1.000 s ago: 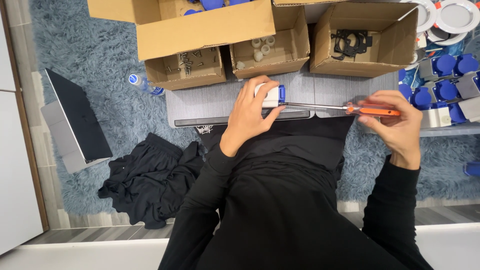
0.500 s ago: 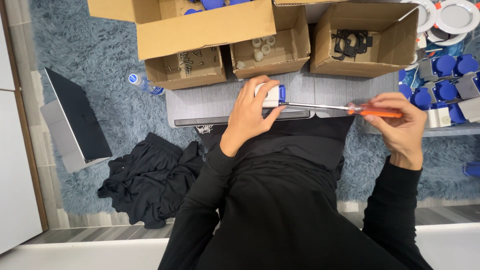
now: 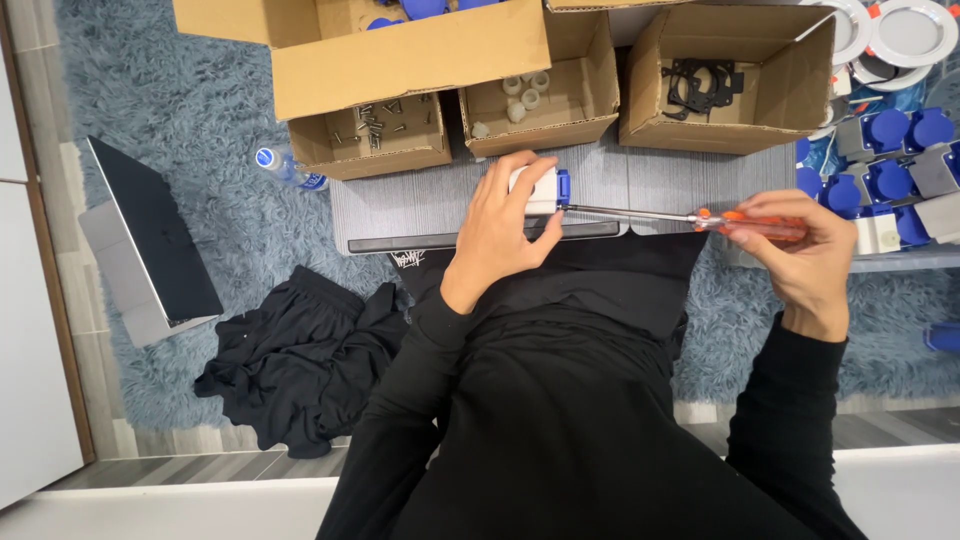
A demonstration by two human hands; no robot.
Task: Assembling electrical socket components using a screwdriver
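Note:
My left hand (image 3: 505, 222) grips a small white box-shaped part with a blue end (image 3: 541, 188), held over a grey board (image 3: 400, 205) on my lap. My right hand (image 3: 795, 250) holds a screwdriver with an orange handle (image 3: 760, 224). Its long metal shaft runs left, and the tip meets the blue end of the white part.
Several open cardboard boxes (image 3: 735, 85) stand along the far edge of the board, holding screws, white rings and black gaskets. Blue and grey socket parts (image 3: 890, 150) pile at the right. A laptop (image 3: 150, 240), a water bottle (image 3: 285, 168) and black cloth (image 3: 295, 360) lie on the shaggy blue rug.

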